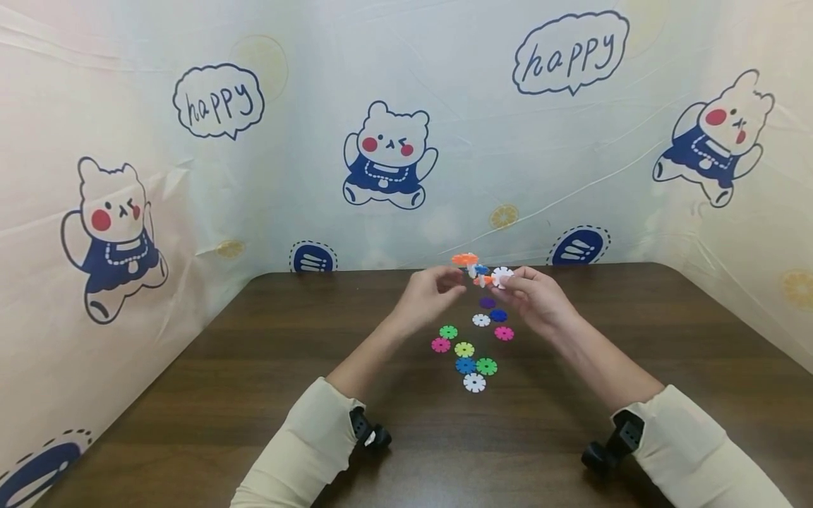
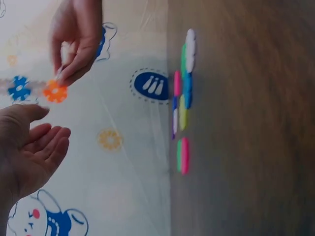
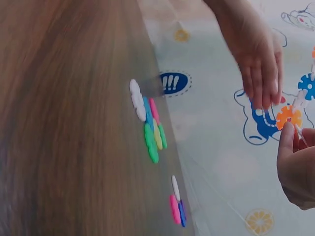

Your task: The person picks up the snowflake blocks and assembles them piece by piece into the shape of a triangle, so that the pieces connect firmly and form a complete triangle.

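A linked chain of notched plastic discs is held up above the far part of the table. It has an orange disc [image 1: 465, 259] at the top, a blue disc [image 2: 19, 88], a lower orange disc [image 3: 289, 118] and a white disc [image 1: 502, 276] at the right end, with white discs edge-on between. My right hand [image 1: 540, 300] pinches the white end disc between thumb and fingers, beside the lower orange one. Just left of the chain, my left hand [image 1: 428, 300] has its fingers extended and loosely bent; nothing is in it, as the left wrist view [image 2: 29, 152] of this hand shows.
Loose discs lie flat on the brown table [image 1: 286, 395] below the hands: a near cluster with a white disc [image 1: 474, 382] and a yellow disc [image 1: 464, 349], and a farther one with a pink disc [image 1: 504, 333]. A printed curtain [image 1: 286, 176] hangs behind.
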Demonstrator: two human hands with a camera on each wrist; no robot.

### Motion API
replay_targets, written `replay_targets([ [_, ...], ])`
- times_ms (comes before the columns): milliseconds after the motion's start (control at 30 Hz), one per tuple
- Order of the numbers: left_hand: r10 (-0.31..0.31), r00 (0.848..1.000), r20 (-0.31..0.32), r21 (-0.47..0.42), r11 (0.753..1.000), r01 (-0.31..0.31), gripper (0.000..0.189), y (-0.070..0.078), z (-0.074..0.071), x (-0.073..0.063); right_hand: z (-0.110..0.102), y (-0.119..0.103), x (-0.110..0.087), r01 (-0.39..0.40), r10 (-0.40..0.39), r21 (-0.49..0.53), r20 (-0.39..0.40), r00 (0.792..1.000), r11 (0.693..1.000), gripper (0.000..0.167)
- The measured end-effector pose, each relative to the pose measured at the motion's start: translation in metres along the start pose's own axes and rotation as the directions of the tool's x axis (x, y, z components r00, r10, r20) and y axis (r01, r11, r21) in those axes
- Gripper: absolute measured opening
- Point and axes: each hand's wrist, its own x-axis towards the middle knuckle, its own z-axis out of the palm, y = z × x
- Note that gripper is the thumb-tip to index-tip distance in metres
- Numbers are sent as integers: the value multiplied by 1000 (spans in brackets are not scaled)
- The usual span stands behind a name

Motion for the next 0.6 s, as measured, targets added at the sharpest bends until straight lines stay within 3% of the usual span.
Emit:
replay_targets([
  [100, -48, 998, 46, -12, 999, 49, 23, 1, 9, 1, 3, 1, 0, -35, 35, 52, 12, 999, 998, 22],
  [367, -15, 999, -48, -40, 999, 14, 13, 3, 17, 2, 8, 5, 2, -84, 82, 102, 22, 996, 991, 14],
  [467, -3, 999, -54, -59, 998, 0, 12, 1, 18, 1, 7, 5, 1, -88, 86, 89, 27, 996, 992, 9],
  [600, 11, 998, -60, -47, 999, -14, 13, 1, 17, -2, 6, 4, 0, -85, 85, -15, 28, 996, 996, 10],
])
